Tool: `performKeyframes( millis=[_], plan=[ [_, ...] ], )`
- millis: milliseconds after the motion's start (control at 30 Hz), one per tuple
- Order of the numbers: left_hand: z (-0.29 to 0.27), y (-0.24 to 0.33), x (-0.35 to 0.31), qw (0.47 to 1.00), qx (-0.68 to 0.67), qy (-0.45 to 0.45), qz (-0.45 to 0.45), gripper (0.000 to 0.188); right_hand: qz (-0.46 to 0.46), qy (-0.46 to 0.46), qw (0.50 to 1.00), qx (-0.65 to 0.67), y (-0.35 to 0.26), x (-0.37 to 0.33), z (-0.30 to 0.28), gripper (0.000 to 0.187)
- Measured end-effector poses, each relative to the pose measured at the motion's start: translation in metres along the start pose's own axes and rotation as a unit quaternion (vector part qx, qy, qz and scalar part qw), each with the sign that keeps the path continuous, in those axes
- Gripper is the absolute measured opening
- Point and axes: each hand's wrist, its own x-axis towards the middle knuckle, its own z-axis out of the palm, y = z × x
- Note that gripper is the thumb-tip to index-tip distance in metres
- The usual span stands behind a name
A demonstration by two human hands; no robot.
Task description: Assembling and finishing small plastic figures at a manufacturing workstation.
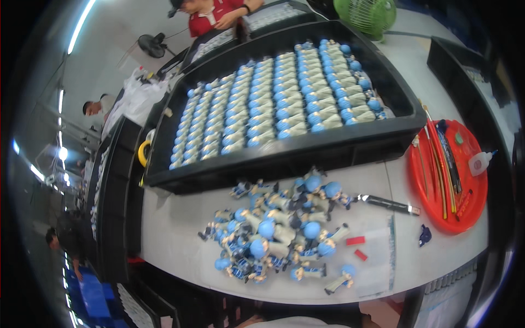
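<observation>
Neither of my hands shows clearly; at the lower edge there is only a pale piece of clothing (306, 322) with a bit of skin beside it. On the white table (180, 235) before me lies a loose heap of small figurines (276, 232) with light blue round heads, grey-beige bodies and dark feet. One figurine (340, 280) lies apart near the front edge. Behind the heap, a large black tray (284, 150) holds many similar figurines (262, 104) in tight rows. A black-handled cutter knife (388, 204) rests right of the heap.
At right, a red oval plate (418, 188) holds brushes (437, 164) and a small white bottle (480, 163). Two red strips (355, 240) and a dark blue scrap (425, 235) lie nearby. Beyond are a green fan (365, 15), more black trays (112, 202) and a person in red (210, 19).
</observation>
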Motion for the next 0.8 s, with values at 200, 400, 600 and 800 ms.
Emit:
performKeyframes(
  millis=[200, 400, 600, 800],
  plan=[
    [-0.021, 0.088, 0.004, 0.973, -0.169, 0.118, -0.108, 0.025, 0.026, 0.01, 0.995, 0.094, 0.009, -0.07, -0.038, 0.062],
    [-0.107, 0.152, 0.042, 0.93, -0.142, 0.329, 0.083, 0.014, -0.196, 0.157, 0.959, -0.128, -0.109, -0.241, -0.039, 0.04],
    [-0.171, 0.239, 0.056, 0.711, -0.647, 0.173, 0.214, 0.014, -0.496, 0.116, 0.851, -0.124, -0.187, -0.362, -0.021, 0.025],
    [-0.18, 0.268, 0.093, 0.832, -0.354, 0.307, 0.295, 0.017, -0.48, 0.379, 0.749, -0.256, -0.278, -0.38, -0.009, 0.034]
  ],
)
